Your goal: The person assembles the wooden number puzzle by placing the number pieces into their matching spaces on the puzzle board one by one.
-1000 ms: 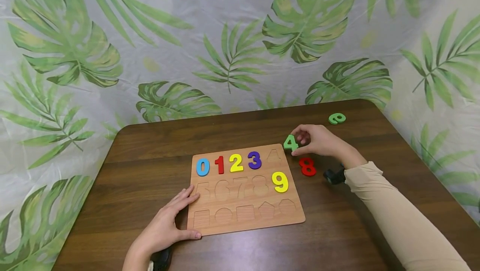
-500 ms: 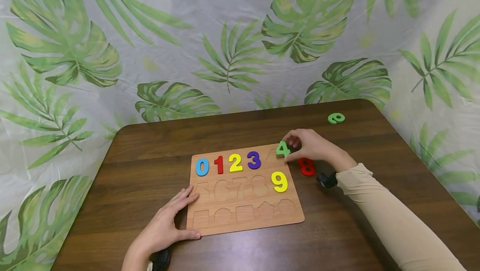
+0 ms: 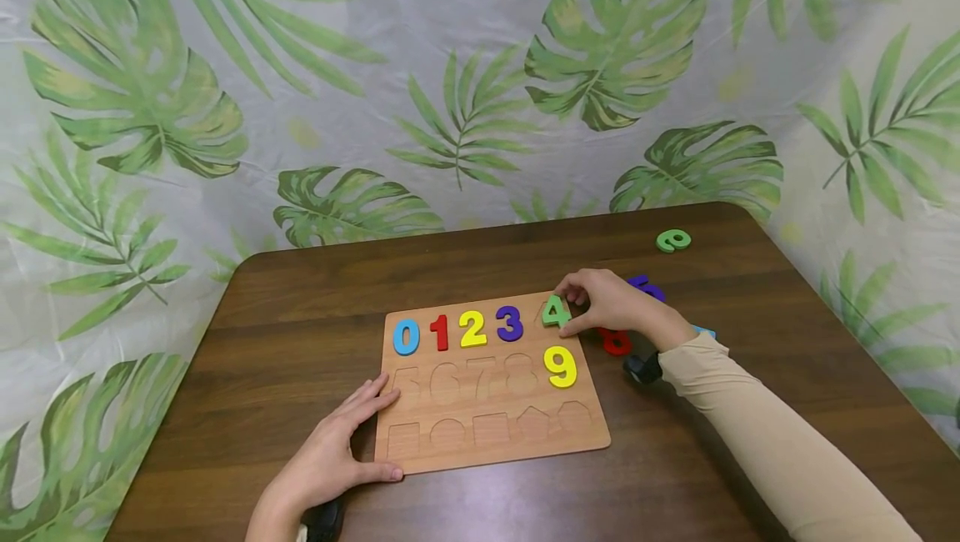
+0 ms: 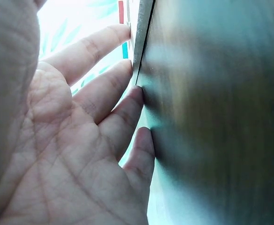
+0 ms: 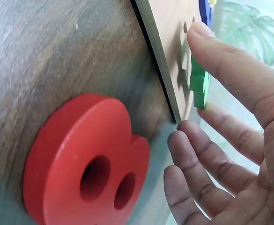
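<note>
In the head view my right hand (image 3: 611, 302) pinches a green number 4 (image 3: 558, 321) between thumb and index finger, over the top right corner of a wooden puzzle board (image 3: 465, 405). The right wrist view shows the 4 edge-on, close over the board's surface, with the other fingers hanging loose. My left hand (image 3: 330, 452) rests at the board's left edge, fingertips on its side and thumb at the lower left corner. Set on the board are a blue 0 (image 3: 395, 337), red 1 (image 3: 442, 333), yellow 2 (image 3: 472, 329), purple 3 (image 3: 510, 325) and yellow 9 (image 3: 567, 368).
A red 8 (image 5: 62, 164) lies on the brown table (image 3: 300, 342) right of the board, partly under the right hand in the head view. Behind that arm show a purple number (image 3: 652, 290) and a bit of light blue (image 3: 703, 331). A green curved number (image 3: 673, 240) lies far right.
My right hand has carried the green 4 left and toward me, from beside the board to over its top right corner. The purple and light blue pieces have come into view. The left hand stays put.
</note>
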The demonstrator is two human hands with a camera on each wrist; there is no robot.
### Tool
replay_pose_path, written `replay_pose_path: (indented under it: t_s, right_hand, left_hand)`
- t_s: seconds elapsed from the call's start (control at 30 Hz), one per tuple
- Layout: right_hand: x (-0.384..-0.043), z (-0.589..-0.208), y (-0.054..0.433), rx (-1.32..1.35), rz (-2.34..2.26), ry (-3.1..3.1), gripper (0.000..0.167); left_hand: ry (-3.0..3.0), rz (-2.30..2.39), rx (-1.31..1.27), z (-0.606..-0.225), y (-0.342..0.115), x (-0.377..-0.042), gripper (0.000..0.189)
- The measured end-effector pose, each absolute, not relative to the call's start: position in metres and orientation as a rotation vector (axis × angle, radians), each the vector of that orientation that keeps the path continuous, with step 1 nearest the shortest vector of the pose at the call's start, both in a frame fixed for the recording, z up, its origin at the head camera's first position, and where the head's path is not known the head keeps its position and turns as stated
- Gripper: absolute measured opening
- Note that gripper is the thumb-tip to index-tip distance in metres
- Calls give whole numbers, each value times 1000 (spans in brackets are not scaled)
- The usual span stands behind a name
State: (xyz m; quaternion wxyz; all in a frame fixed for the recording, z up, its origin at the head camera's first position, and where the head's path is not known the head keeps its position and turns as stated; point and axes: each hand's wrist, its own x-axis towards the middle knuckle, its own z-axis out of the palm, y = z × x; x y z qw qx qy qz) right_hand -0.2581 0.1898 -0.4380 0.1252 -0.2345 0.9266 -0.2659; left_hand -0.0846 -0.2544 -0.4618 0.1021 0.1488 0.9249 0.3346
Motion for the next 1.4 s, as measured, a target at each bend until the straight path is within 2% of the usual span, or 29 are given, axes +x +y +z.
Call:
replay_pose_path:
  t_s: [1.4]
  right_hand:
    - [-259,-438,177,-666,-688,2683,62]
  left_hand:
    - [2745,981,441,-463,-255,-84,100]
